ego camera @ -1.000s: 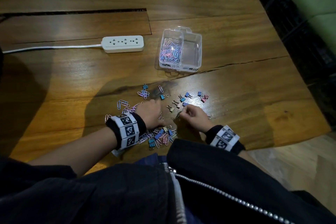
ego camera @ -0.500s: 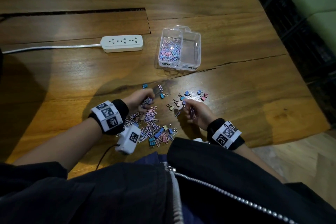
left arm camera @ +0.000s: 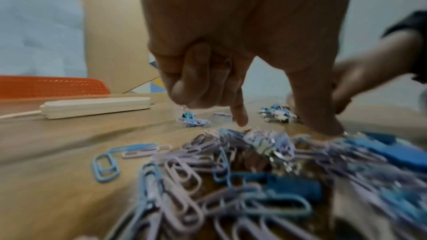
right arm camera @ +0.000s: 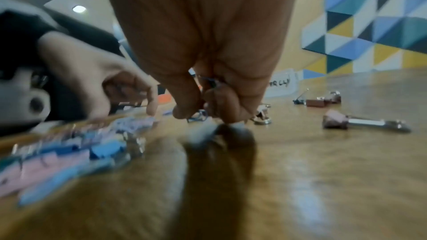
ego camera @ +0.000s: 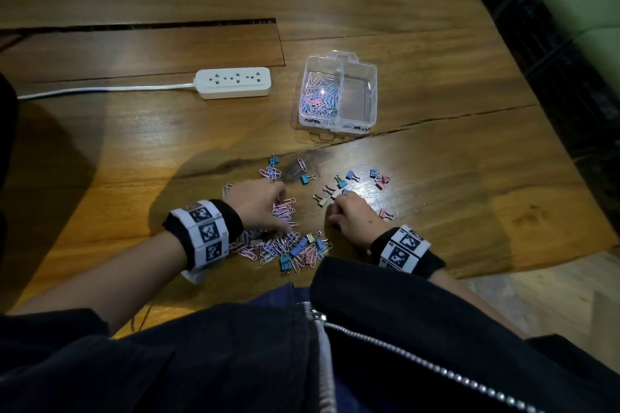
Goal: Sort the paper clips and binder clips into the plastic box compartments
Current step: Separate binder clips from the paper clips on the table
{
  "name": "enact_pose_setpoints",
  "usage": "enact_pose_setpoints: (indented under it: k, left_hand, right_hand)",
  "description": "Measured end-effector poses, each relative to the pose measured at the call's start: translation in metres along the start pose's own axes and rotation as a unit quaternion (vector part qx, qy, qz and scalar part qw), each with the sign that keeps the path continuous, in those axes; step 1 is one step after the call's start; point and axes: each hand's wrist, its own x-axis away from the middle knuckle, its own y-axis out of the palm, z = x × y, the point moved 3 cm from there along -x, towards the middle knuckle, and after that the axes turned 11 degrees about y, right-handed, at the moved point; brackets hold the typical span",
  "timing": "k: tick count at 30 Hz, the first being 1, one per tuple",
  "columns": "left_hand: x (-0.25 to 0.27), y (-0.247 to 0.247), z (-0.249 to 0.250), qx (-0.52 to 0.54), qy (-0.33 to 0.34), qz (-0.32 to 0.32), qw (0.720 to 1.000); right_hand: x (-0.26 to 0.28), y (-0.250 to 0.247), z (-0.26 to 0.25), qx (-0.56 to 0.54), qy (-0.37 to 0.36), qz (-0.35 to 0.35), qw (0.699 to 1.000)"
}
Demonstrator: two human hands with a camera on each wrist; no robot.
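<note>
The clear plastic box (ego camera: 370,95) stands beyond my hands; its left compartment holds paper clips (ego camera: 320,95) and its right one looks bare. A heap of pink, lilac and blue paper clips (ego camera: 285,211) (left arm camera: 180,176) lies near the table's front edge. My left hand (ego camera: 261,206) (left arm camera: 277,125) is over it, index finger and thumb down on the clips, the other fingers curled. My right hand (ego camera: 349,214) (right arm camera: 203,114) is curled and pinches a few blue paper clips. Binder clips (ego camera: 307,179) (right arm camera: 335,121) lie scattered just beyond both hands.
A white power strip (ego camera: 235,82) (left arm camera: 97,106) with its cable lies left of the box. More binder clips (ego camera: 379,179) sit to the right. The wooden table (ego camera: 469,178) has a crack running rightward and ends close on the right and front.
My left hand reached out to the far clips, then drew back onto the near heap. My right hand stayed almost in place, still holding its clips.
</note>
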Motion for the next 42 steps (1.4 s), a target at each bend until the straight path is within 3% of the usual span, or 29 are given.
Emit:
enact_pose_setpoints:
  k: [3, 7, 10, 12, 17, 20, 23, 26, 28, 32, 36, 39, 42]
  left_hand:
    - [0.000, 0.008, 0.004, -0.065, 0.023, -0.001, 0.998]
    - [-0.005, 0.013, 0.006, -0.066, 0.031, -0.002, 0.997]
    - [-0.007, 0.015, 0.006, -0.060, 0.039, -0.014, 0.997]
    - [-0.007, 0.014, 0.005, -0.034, 0.042, -0.024, 0.998]
    - [-0.009, 0.009, -0.004, 0.144, 0.047, -0.003, 0.989]
    - [-0.010, 0.003, -0.007, 0.297, 0.047, 0.026, 0.953]
    - [-0.006, 0.001, -0.010, 0.477, 0.016, 0.034, 0.878]
    - [-0.002, 0.004, -0.011, 0.650, 0.023, -0.026, 0.759]
    - [-0.002, 0.003, -0.010, 0.702, 0.027, -0.048, 0.710]
    - [-0.005, 0.005, -0.008, 0.703, 0.013, -0.060, 0.709]
    - [-0.011, 0.010, -0.009, 0.648, -0.051, -0.043, 0.759]
    - [-0.012, 0.007, -0.009, 0.624, -0.080, -0.049, 0.776]
    - [-0.017, -0.003, -0.017, 0.632, -0.133, -0.040, 0.763]
  right_hand:
    - [0.000, -0.003, 0.000, -0.193, 0.009, -0.028, 0.981]
    - [-0.003, -0.001, -0.003, -0.447, 0.056, -0.149, 0.881]
    - [-0.005, -0.002, -0.013, -0.494, 0.094, -0.202, 0.840]
    - [-0.004, -0.002, -0.021, -0.466, 0.100, -0.196, 0.857]
    - [-0.007, 0.012, -0.033, -0.188, 0.019, -0.092, 0.978]
    - [-0.010, 0.025, -0.036, -0.031, -0.031, -0.031, 0.999]
    - [-0.011, 0.031, -0.037, 0.026, -0.063, 0.011, 0.998]
    - [-0.012, 0.030, -0.040, 0.065, -0.094, 0.031, 0.993]
    - [-0.012, 0.028, -0.039, 0.102, -0.106, 0.036, 0.988]
    - [-0.013, 0.024, -0.036, 0.141, -0.117, 0.024, 0.983]
    - [-0.011, 0.024, -0.035, 0.131, -0.118, 0.001, 0.984]
    - [-0.011, 0.022, -0.032, 0.090, -0.084, -0.045, 0.991]
    - [-0.012, 0.008, -0.027, 0.016, -0.048, -0.054, 0.997]
